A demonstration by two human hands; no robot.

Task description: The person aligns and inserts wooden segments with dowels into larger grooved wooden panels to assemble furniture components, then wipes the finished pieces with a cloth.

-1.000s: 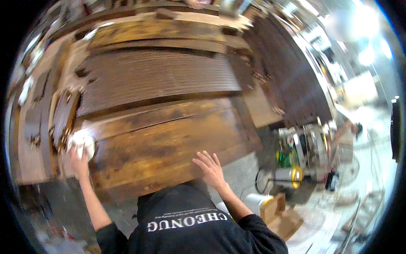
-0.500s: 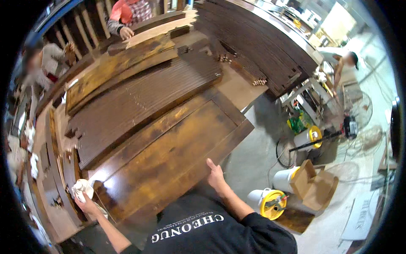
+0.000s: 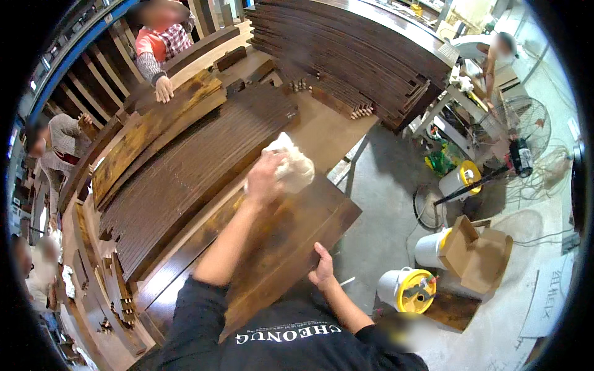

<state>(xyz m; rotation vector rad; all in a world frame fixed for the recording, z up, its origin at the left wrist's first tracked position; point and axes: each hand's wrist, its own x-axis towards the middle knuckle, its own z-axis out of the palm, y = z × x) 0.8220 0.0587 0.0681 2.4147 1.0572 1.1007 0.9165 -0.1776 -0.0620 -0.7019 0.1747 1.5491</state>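
A dark brown wooden panel [image 3: 291, 247] with a recessed middle lies slantwise before me, its finish mottled. My left hand [image 3: 265, 179] is closed on a bunched white cloth [image 3: 292, 166] at the far right part of the panel. That forearm crosses over the panel and hides part of it. At the near edge my right hand [image 3: 322, 266] grips the panel, thumb on top and the other fingers hidden below. Just beyond the panel lies a row of dark wooden strips [image 3: 198, 154], packed side by side.
A tall stack of dark boards [image 3: 346, 55] stands at the back right. A co-worker's hand [image 3: 164, 89] rests near a mottled board [image 3: 154, 130]. Right of me are a yellow-lidded bucket [image 3: 396, 287], an opened cardboard box [image 3: 479, 253] and a standing fan [image 3: 526, 123].
My left hand has carried the cloth from the panel's left end to its far right part. The right hand still holds the near edge. The co-worker's hand at the back has shifted.
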